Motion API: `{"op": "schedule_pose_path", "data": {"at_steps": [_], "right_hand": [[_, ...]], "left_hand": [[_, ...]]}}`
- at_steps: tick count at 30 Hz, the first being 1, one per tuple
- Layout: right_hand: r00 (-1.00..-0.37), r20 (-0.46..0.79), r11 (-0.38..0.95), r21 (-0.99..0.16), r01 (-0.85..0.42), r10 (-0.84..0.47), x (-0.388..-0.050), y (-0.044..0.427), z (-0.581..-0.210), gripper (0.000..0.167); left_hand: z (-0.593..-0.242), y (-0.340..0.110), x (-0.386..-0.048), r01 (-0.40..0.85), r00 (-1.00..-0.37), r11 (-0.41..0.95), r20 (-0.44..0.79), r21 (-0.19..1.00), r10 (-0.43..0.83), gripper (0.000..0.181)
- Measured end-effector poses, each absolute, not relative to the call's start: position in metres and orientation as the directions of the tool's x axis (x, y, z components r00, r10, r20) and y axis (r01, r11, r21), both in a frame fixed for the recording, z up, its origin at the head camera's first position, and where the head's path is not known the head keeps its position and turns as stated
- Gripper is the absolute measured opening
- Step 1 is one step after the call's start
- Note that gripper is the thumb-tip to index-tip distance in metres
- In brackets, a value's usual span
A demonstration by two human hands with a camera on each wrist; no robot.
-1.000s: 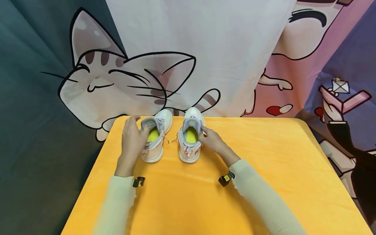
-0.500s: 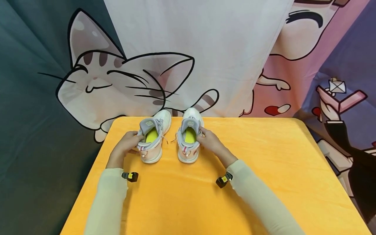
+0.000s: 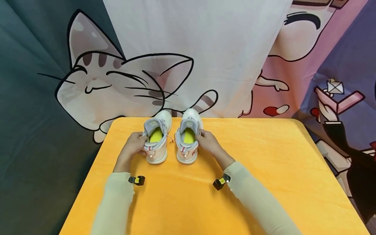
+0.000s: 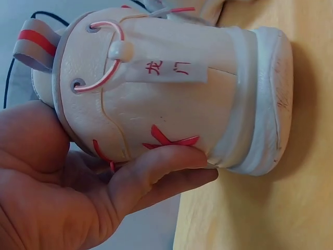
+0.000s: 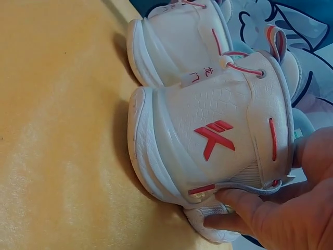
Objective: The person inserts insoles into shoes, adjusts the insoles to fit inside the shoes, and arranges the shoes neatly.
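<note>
Two white and pale peach sneakers stand side by side near the table's far edge, toes pointing away, with yellow insoles showing. My left hand (image 3: 134, 144) grips the outer side of the left sneaker (image 3: 157, 155), its thumb inside the collar and its fingers along the outside. On the right sneaker (image 3: 187, 156), my right hand (image 3: 209, 142) pinches the outer collar the same way. In the left wrist view, the heel of the left sneaker (image 4: 171, 94) shows a red-striped pull loop and red marks. A red logo is on the side of the right sneaker (image 5: 218, 130) in the right wrist view.
The sneakers stand on a yellow-covered table (image 3: 182, 199). Directly behind its far edge hangs a cloth backdrop (image 3: 229, 65) printed with a cartoon cat and figures. A small black camera is strapped to each wrist.
My left hand has come down onto the left sneaker's side and taken hold of it. That sneaker has shifted right, closer to the right one, and straightened. My right hand keeps its hold.
</note>
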State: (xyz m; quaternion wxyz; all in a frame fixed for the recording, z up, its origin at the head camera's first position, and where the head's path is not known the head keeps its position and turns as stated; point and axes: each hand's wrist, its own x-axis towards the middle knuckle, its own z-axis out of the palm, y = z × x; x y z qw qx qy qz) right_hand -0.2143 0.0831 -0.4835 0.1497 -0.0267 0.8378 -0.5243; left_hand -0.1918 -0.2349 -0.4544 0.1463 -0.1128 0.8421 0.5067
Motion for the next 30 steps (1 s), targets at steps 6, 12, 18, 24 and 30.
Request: {"op": "schedule_pose_path", "data": {"at_steps": [6, 12, 18, 24, 30], "right_hand": [[-0.956, -0.228, 0.445, -0.886, 0.127, -0.182, -0.214, 0.083, -0.483, 0.050], [-0.955, -0.223, 0.459, -0.881, 0.111, -0.197, -0.213, 0.083, -0.481, 0.051], [-0.959, -0.206, 0.491, -0.867, 0.085, -0.196, -0.214, 0.084, -0.480, 0.045], [-0.953, -0.219, 0.492, -0.866, 0.090, -0.211, -0.209, 0.088, -0.476, 0.047], [-0.953, -0.214, 0.461, -0.883, 0.095, -0.214, -0.202, 0.105, -0.467, 0.045]], "left_hand": [[-0.458, -0.214, -0.189, -0.318, -0.943, 0.437, -0.327, 0.841, -0.057, 0.042], [-0.464, -0.202, -0.187, -0.285, -0.957, 0.415, -0.284, 0.864, -0.066, 0.039], [-0.469, -0.201, -0.185, -0.264, -0.963, 0.422, -0.261, 0.867, -0.068, 0.038], [-0.468, -0.198, -0.179, -0.274, -0.960, 0.425, -0.272, 0.863, -0.066, 0.039], [-0.466, -0.182, -0.171, -0.245, -0.968, 0.436, -0.244, 0.866, -0.061, 0.038]]}}
